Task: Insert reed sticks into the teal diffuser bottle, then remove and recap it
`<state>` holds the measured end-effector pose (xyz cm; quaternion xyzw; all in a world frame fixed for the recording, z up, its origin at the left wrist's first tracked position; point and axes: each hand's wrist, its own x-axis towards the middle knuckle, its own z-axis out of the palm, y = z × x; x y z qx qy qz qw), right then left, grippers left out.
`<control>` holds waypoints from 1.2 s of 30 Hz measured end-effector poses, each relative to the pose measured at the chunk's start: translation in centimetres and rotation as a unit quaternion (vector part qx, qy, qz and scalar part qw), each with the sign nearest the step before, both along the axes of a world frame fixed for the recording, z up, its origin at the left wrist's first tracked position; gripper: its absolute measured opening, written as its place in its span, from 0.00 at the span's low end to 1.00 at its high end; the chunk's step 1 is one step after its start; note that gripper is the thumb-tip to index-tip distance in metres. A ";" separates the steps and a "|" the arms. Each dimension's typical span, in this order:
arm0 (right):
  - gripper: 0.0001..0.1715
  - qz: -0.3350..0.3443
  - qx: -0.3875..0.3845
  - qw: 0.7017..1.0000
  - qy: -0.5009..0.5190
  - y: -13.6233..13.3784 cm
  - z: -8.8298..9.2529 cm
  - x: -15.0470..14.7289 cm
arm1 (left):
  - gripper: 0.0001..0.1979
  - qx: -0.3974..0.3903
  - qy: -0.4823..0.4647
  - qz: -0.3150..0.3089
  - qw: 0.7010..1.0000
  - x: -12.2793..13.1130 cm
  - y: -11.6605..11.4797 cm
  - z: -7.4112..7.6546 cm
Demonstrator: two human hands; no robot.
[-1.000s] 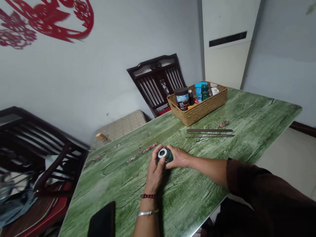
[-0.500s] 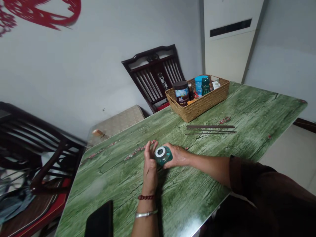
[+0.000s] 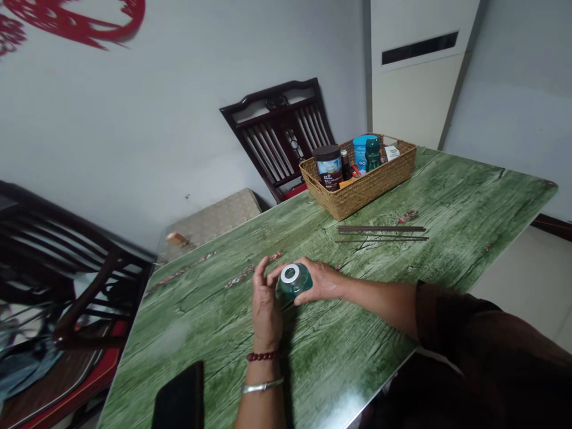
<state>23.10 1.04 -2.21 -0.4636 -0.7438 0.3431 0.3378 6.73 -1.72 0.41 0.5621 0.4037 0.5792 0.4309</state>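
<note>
Green wood-print tabletop (image 3: pixel 214 339) lay under both hands, with the teal bottle (image 3: pixel 294 282) near its middle, tipped on its side and its white-ringed end facing up and to the left. The right hand (image 3: pixel 322 281) cupped the far end of the bottle, its fingers pressed together around the curve. The left hand (image 3: pixel 267 304) stood beside the ring with its fingers loosely curled and slightly spread; whether they touched the bottle could not be told. Nor could it be seen whether the bottle met the table.

The bottle looked stiff, light and glossy, so it might prove slippery. Its rounded body seemed a surer hold than the narrow ring. Whether it was glass or plastic was hard to judge.

Open tabletop spread ahead and to the left. A black phone (image 3: pixel 179 399) lay by the near edge, dark rods (image 3: pixel 382 229) lay off to the right, and a wicker basket (image 3: pixel 357 193) stood at the far end.
</note>
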 end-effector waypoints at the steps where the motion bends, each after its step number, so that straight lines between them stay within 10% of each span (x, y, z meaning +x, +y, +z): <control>1: 0.51 0.001 -0.001 1.000 -0.003 0.0 0.0 0.0 | 0.33 0.014 -0.013 0.008 1.000 -0.1 0.1 -0.1; 22: 0.49 -0.009 0.001 1.000 0.009 0.1 -0.2 -0.2 | 0.37 -0.008 0.044 -0.064 0.997 -0.1 0.2 -0.4; 30: 0.50 0.000 -0.001 1.000 0.004 -0.1 0.1 0.2 | 0.27 0.027 -0.033 0.123 0.991 -1.3 1.4 0.2; 36: 0.50 -0.005 -0.009 1.000 0.006 -0.3 0.5 0.2 | 0.26 -0.042 0.078 0.184 0.979 -4.3 2.3 0.0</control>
